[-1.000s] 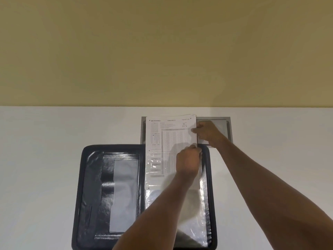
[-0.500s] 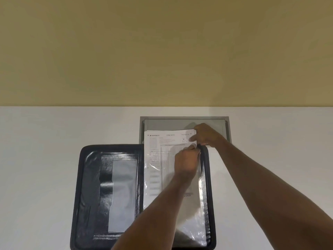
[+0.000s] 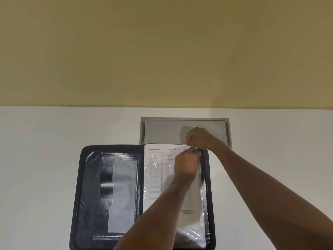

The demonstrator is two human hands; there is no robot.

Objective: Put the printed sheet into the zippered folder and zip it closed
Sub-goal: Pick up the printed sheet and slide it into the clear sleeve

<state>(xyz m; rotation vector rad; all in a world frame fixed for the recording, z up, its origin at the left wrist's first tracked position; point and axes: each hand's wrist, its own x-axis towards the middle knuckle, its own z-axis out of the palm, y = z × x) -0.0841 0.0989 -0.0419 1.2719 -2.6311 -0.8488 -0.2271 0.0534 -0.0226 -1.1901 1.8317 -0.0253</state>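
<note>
Head view: both hands' grips (image 3: 195, 150) pinch printed sheet (image 3: 158, 177) top corner.

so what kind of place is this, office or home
Probably an office or study desk: a plain white desk with a grey cable hatch set into it against a bare wall, and an open folder.

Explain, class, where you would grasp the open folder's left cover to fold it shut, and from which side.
Take the left cover of the zippered folder by its outer long edge, coming from the left. It lies flat and open, hinged at the spine, so that free edge swings furthest. Both hands are busy at the printed sheet.
</note>
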